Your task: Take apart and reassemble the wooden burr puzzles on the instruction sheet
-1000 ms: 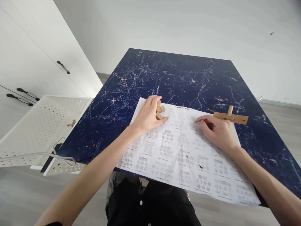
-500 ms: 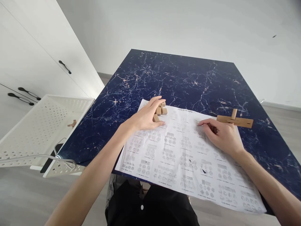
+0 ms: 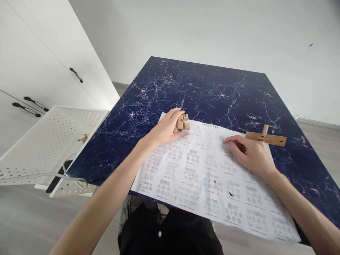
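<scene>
My left hand (image 3: pixel 170 128) is curled around a small wooden interlocking block puzzle (image 3: pixel 183 122), thumb on the near side and fingers over the far side. Part of the puzzle is hidden behind the fingers. Beneath both hands lies a large creased instruction sheet (image 3: pixel 196 193) printed with rows of small diagrams. My right hand (image 3: pixel 249 151) rests on the sheet's right part, index finger extended to the paper and the other fingers curled in. Just beyond that hand is a flat wooden piece (image 3: pixel 276 139) with a peg standing up through it.
The dark blue marbled table (image 3: pixel 202 88) extends beyond the sheet. At the left stands a white perforated basket (image 3: pixel 34 138) containing a small wooden cross-shaped piece (image 3: pixel 84 138). White cabinets (image 3: pixel 53 46) with black handles are behind the basket.
The block puzzle has turned in my left hand, and its blocks now face differently. My left thumb has shifted slightly. The right hand keeps its place on the sheet.
</scene>
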### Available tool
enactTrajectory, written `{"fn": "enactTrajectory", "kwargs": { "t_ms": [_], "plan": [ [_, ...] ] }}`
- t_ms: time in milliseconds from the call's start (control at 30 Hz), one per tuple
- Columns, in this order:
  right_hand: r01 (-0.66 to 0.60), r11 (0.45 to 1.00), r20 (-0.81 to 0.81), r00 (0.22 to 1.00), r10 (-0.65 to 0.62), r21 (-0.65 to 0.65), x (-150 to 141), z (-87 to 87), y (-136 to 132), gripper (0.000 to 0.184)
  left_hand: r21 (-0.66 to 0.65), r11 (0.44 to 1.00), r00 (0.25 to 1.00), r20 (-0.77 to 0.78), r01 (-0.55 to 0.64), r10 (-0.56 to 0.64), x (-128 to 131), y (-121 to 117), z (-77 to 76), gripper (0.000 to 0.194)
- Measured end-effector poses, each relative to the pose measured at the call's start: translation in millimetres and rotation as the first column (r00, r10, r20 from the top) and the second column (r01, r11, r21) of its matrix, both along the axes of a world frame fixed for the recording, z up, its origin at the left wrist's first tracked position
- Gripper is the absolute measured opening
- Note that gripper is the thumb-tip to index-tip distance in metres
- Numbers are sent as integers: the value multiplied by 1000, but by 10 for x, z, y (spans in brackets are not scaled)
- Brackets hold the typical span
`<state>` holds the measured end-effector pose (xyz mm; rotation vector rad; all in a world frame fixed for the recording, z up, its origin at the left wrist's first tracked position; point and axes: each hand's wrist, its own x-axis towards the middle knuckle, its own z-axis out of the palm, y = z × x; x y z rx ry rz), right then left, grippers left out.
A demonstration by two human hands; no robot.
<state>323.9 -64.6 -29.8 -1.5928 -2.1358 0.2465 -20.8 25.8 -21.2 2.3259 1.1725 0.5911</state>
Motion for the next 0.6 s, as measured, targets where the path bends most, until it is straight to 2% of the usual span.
{"fn": "enactTrajectory", "kwargs": {
  "t_ms": [100, 333, 600],
  "plan": [
    [0, 1000, 3, 1000, 0, 0, 1, -3, 2, 26, 22, 1000, 1000, 11, -15, 15, 71, -8, -32, 79],
    [8, 1000, 57, 998, -9, 25, -4, -7, 6, 25, 33, 999, 999, 33, -6, 4, 141, -66, -8, 68],
    [34, 999, 31, 999, -35, 5, -33, -4, 3, 26, 37, 989, 986, 78, 143, -145, 260, -216, 43, 63]
  ]
}}
